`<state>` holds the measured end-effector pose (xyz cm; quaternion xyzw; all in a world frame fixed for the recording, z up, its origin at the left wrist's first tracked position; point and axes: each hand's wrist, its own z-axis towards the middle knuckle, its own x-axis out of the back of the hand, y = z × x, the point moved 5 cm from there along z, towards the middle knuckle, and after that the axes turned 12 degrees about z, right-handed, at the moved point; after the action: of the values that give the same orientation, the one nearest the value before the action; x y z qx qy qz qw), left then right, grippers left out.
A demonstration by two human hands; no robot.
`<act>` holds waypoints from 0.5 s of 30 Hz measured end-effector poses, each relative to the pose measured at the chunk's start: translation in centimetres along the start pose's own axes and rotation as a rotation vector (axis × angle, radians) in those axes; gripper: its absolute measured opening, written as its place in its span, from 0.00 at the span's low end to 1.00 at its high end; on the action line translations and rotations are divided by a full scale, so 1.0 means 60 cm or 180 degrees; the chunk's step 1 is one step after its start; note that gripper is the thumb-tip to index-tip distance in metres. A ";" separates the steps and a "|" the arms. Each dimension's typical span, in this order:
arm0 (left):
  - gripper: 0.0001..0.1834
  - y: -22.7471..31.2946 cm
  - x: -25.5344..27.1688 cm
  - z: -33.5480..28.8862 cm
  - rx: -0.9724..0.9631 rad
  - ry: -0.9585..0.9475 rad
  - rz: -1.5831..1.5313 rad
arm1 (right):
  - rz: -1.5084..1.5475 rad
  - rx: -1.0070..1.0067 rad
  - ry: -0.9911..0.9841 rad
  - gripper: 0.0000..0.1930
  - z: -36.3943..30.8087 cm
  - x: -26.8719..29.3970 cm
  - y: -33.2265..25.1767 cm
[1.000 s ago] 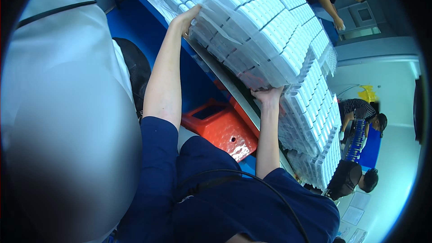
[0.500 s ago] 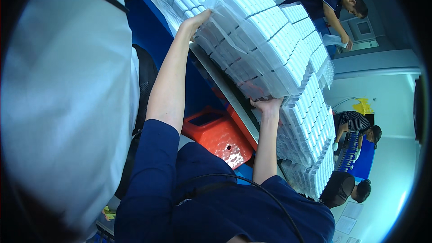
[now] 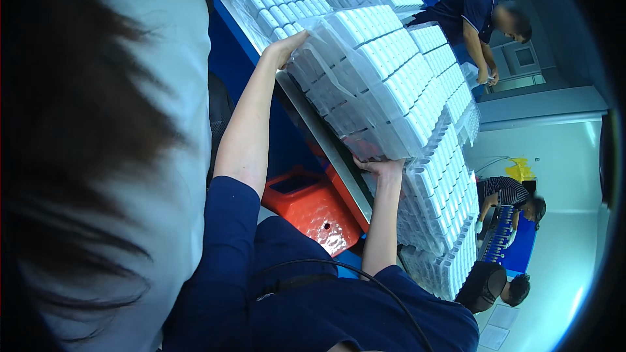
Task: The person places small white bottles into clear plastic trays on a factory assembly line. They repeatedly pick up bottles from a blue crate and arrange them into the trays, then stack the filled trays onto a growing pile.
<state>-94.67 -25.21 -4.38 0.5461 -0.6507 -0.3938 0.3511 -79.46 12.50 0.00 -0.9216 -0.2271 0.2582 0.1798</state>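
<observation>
A stack of clear plastic trays point(image 3: 352, 85), filled with rows of white blocks, leans in front of me. My left hand point(image 3: 288, 49) grips the far left end of this stack, with the fingertips behind the plastic. At the near right end my right hand point(image 3: 381, 167) is closed around the stack's lower corner, some fingers tucked under it. Another pile of filled trays point(image 3: 437, 189) stands right beside my right hand. Beyond my left hand lies a bagged tray of white cylindrical pieces point(image 3: 283, 0).
A metal table edge point(image 3: 319, 130) runs along the stacks. Below it is an orange-red plastic stool point(image 3: 313, 212). A person in a white garment point(image 3: 130, 124) stands close on my left. Several other people work beyond the table, one in a dark shirt point(image 3: 466, 16).
The view has shifted slightly, so the stacks sit a little lower. The person on my left has leaned in, with hair now showing. Both my hands keep their hold on the tray stack.
</observation>
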 end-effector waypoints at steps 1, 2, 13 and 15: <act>0.54 0.002 0.000 -0.002 0.0014 -0.0005 0.0051 | -0.0021 -0.0023 -0.0028 0.44 0.002 0.002 -0.003; 0.54 0.004 -0.001 -0.004 0.0029 -0.0008 0.0102 | -0.0045 -0.0048 -0.0057 0.45 0.005 0.003 -0.006; 0.51 0.026 -0.007 -0.001 -0.0713 0.0062 -0.0211 | -0.0554 0.0797 -0.0757 0.37 0.066 0.012 -0.047; 0.49 0.036 -0.020 -0.003 -0.0788 -0.0001 -0.0190 | -0.0482 0.0916 -0.1048 0.35 0.098 0.028 -0.077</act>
<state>-95.30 -23.83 -2.39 0.5177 -0.5806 -0.4815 0.4039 -82.95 18.48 -3.29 -0.8123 -0.2828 0.4205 0.2888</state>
